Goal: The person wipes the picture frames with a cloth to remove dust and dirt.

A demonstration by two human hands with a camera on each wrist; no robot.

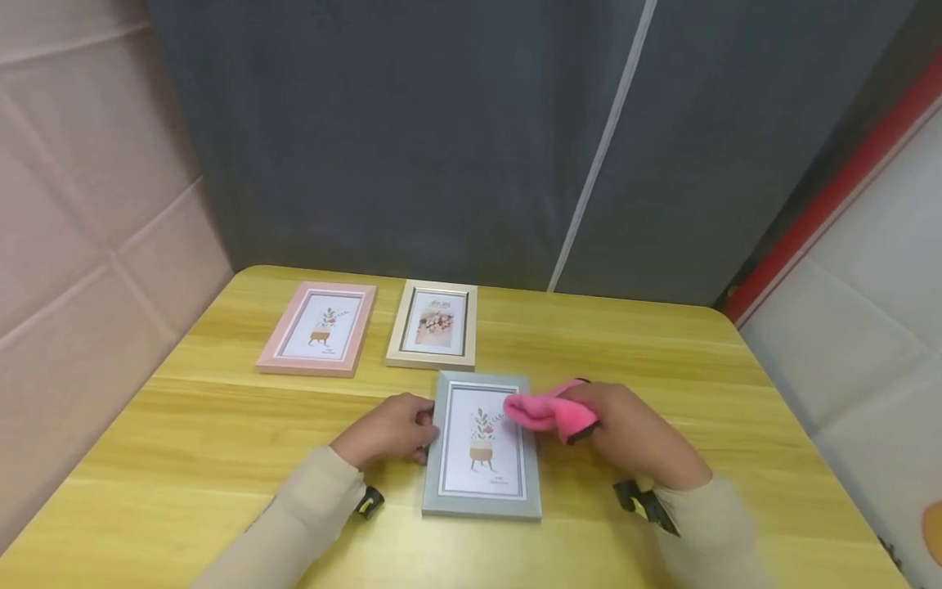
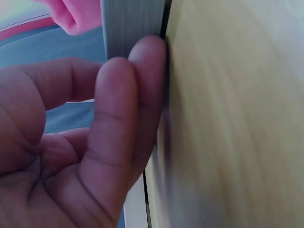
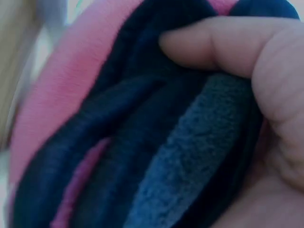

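Wiping apparently proceeding on the counter point(image 1: 662, 352), likely needing steady sweeps next

The grey frame point(image 1: 482, 446) is lying between the side edges; the pink frame point(image 1: 318, 329) and gold frame point(image 1: 432, 325) are sitting toward the far-left corner, barely obstructing. Left grip point(image 1: 392, 427), unclenched, is bracing the grey frame; right grip point(image 1: 633, 429) is clutching a pink cloth point(image 1: 545, 412)

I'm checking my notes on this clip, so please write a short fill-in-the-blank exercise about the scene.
1. In the head view, the cloth in the right grip looks mostly ____.
2. There, the left grip touches the grey frame's ____ edge.
3. The gold frame lies to the ____ of the pink frame.

Missing words: pink; left; right.
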